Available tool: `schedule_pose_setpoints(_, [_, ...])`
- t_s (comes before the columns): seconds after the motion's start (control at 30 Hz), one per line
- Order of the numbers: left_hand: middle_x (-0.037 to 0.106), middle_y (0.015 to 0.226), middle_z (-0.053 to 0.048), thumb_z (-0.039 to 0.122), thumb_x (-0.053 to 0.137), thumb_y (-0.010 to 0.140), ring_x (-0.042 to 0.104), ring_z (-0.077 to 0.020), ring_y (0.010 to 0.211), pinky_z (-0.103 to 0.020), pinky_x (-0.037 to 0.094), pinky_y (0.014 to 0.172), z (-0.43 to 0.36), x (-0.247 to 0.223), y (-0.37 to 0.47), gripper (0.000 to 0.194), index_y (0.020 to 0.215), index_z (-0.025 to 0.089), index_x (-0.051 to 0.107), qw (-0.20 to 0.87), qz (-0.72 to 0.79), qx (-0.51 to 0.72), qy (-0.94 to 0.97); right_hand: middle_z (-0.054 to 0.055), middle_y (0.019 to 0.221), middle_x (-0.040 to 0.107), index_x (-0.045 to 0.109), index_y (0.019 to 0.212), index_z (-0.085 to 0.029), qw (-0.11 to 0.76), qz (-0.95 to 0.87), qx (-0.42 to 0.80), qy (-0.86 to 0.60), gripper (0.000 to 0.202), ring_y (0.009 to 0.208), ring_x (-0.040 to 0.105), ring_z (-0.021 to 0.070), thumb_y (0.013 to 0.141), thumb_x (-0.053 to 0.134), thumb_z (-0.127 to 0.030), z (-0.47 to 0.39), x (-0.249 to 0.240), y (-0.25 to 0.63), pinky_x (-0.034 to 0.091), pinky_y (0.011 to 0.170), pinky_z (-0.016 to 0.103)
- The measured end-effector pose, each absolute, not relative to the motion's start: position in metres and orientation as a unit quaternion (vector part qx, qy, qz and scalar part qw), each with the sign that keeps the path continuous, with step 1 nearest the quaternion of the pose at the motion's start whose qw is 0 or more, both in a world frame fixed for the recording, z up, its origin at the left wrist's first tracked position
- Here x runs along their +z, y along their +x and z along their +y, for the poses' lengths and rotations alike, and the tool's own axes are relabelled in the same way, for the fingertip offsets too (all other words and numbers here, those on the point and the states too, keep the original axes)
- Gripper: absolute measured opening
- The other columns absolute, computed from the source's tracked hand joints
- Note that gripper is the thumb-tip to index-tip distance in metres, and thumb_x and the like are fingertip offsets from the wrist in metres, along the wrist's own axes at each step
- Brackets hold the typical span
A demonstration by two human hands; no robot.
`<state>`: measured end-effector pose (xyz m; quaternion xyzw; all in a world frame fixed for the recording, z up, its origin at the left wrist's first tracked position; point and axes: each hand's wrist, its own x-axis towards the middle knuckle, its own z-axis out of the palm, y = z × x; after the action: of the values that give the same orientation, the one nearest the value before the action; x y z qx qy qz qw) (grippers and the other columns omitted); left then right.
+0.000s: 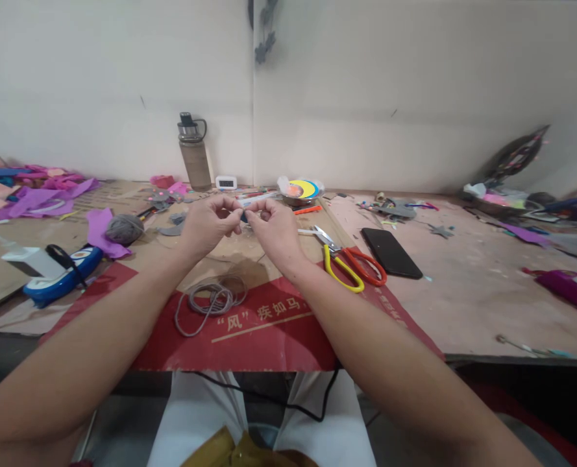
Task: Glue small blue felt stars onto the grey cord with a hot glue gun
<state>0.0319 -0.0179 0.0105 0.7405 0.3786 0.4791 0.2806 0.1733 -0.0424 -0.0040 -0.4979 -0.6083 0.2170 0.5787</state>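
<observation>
A pale, flat wall [390,78] backs a scuffed, pinkish tabletop [468,295]; red printed paper [278,347] covers its near edge; limp grey cord [215,301] lies in loose loops there; metal scissors [344,259] with curved yellow and red handles rest rightward; the left hand [204,224] and right hand [277,232] angle inward, fingertips pinching a small dark piece [244,218] between them.
</observation>
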Motion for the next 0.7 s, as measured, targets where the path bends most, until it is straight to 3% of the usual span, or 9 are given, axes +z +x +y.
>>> schedule_pose_setpoints(0.13, [0.063,0.057,-0.003,0.029,0.062,0.079,0.053,-0.0081,0.047,-0.021,0.043,0.049,-0.0138,0.0103,0.0310,0.016,0.076,0.013,0.066,0.383,0.333,0.478,0.717,-0.005,0.056,0.044,0.058,0.075,-0.018,0.582,-0.598,0.221,-0.505,0.011,0.053,0.036,0.0091,0.077,0.056,-0.029,-0.0424,-0.0032,0.1736,0.029,0.052,0.024])
schedule_pose_setpoints(0.3, [0.065,0.058,-0.004,0.028,0.064,0.077,0.057,-0.0104,0.050,-0.021,0.043,0.047,-0.0099,0.0086,0.0305,0.020,0.088,0.012,0.068,0.489,0.298,0.483,0.662,-0.004,0.058,0.049,0.058,0.075,-0.018,0.584,-0.595,0.227,-0.503,0.009,0.053,0.039,0.0086,0.077,0.054,-0.026,-0.0414,-0.0042,0.1746,0.030,0.052,0.023])
schedule_pose_setpoints(0.7, [0.059,0.051,0.000,0.030,0.066,0.074,0.049,-0.0077,0.043,-0.021,0.039,0.045,-0.0168,0.0124,0.0325,0.015,0.071,0.016,0.063,0.393,0.365,0.464,0.705,-0.004,0.057,0.048,0.057,0.071,-0.019,0.574,-0.620,0.212,-0.492,0.011,0.054,0.039,0.0095,0.076,0.055,-0.029,-0.0429,-0.0064,0.1729,0.029,0.054,0.025])
